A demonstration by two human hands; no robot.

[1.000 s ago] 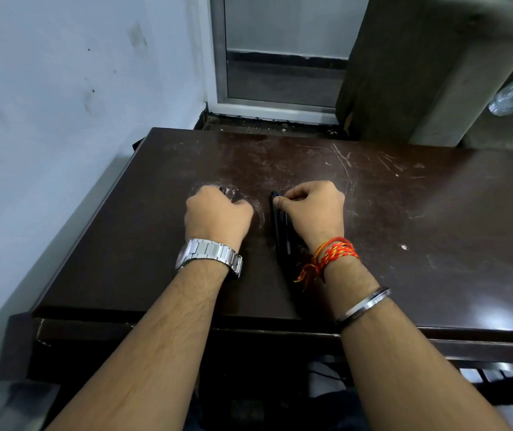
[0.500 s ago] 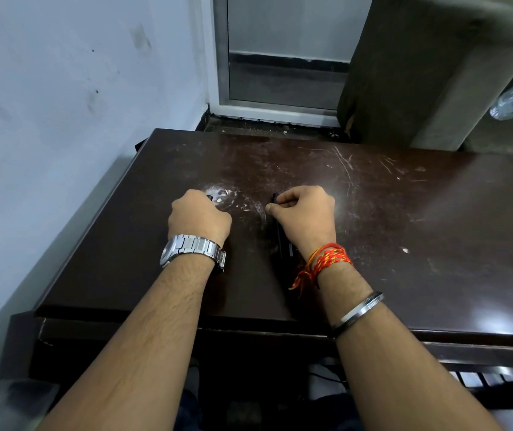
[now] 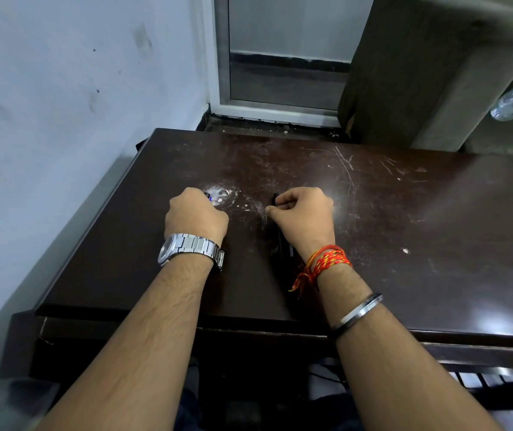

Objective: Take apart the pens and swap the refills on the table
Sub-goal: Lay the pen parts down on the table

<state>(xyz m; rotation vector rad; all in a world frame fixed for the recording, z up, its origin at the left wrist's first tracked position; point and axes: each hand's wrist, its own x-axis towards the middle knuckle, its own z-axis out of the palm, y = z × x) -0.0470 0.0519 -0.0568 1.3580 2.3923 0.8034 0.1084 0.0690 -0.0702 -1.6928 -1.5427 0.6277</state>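
My left hand point(image 3: 194, 214) is closed in a fist on a pen whose dark and blue tip point(image 3: 208, 195) pokes out past the knuckles; the rest of that pen is hidden. My right hand point(image 3: 303, 214) pinches the far end of a black pen point(image 3: 277, 231), which lies lengthwise on the dark brown table point(image 3: 404, 228) and runs back under my wrist. Both hands rest on the tabletop, a hand's width apart.
A pale wall point(image 3: 62, 119) runs along the table's left edge. A door frame point(image 3: 274, 110) and a dark cabinet point(image 3: 404, 73) stand behind the far edge. White scuffs mark the wood between my hands. A clear plastic bottle point(image 3: 511, 102) lies at the upper right.
My left hand has slid to the left, away from the right, and a blue pen tip now shows beyond its knuckles. My right hand has stayed on the black pen.
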